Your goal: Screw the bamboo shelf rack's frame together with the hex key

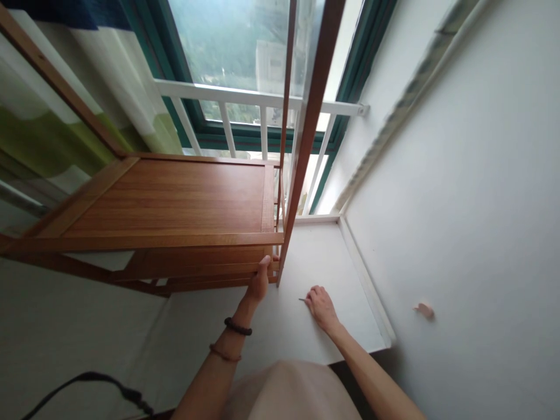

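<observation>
A brown wooden shelf unit [184, 195] stands in front of me, with upright posts and at least two shelf boards. My left hand [259, 281], wearing a dark beaded bracelet and a thinner band, is closed on the right end of the lower shelf [210, 269], close to the right front post [301, 157]. To the right of that post, my right hand [322, 308] is closed in a pinch above the white surface. A thin dark metal piece [301, 299], like a screw or a rod, sticks out from its fingertips; its exact kind is too small to tell.
Behind the shelf unit are a white railing [240, 98] and a green-framed window [227, 46]. A striped curtain [118, 76] hangs at left. The white wall [472, 204] at right bears a small pinkish hook [424, 310]. A black strap [94, 376] lies lower left.
</observation>
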Action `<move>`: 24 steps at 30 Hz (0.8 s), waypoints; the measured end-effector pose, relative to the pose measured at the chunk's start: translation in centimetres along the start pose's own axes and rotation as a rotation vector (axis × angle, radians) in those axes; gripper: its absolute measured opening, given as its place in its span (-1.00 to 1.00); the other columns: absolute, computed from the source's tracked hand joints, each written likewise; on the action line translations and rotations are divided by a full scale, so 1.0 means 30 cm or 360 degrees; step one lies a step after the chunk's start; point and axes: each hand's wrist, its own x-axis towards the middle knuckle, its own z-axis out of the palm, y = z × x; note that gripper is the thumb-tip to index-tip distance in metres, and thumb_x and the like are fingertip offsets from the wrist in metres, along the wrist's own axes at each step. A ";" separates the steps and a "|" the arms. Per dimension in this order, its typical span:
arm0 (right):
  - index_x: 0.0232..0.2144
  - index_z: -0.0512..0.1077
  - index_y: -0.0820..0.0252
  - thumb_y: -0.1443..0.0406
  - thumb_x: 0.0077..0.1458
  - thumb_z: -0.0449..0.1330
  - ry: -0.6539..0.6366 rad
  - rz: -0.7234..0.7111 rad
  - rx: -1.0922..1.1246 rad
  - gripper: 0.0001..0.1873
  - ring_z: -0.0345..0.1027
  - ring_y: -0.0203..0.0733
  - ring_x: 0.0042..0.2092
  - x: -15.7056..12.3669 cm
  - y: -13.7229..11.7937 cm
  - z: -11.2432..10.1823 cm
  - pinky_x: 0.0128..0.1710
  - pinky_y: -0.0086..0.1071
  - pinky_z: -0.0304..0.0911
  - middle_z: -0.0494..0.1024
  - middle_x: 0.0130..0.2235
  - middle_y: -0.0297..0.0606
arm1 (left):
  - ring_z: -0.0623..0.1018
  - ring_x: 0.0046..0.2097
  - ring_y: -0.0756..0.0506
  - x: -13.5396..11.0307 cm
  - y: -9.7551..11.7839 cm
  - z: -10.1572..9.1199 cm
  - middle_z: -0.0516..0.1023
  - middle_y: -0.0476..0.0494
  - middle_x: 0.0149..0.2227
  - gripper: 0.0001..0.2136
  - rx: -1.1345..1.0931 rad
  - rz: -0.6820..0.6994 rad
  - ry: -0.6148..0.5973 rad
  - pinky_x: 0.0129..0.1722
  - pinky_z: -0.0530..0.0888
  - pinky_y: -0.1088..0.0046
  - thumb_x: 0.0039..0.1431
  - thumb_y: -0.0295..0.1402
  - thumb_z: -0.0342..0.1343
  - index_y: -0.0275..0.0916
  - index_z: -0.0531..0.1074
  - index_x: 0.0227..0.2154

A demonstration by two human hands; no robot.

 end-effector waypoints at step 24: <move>-0.36 0.38 0.31 0.38 0.05 0.03 -0.0598 0.0204 0.0204 -0.86 0.38 -0.19 -0.28 0.069 -0.176 -0.235 -0.29 -0.38 0.21 0.44 -0.27 -0.05 | 0.51 -0.22 -0.18 -0.002 -0.012 0.015 0.55 -0.12 -0.41 -0.64 -0.0015 0.0014 0.0091 -0.24 0.41 0.31 0.02 -0.10 -0.12 -0.28 0.45 -0.45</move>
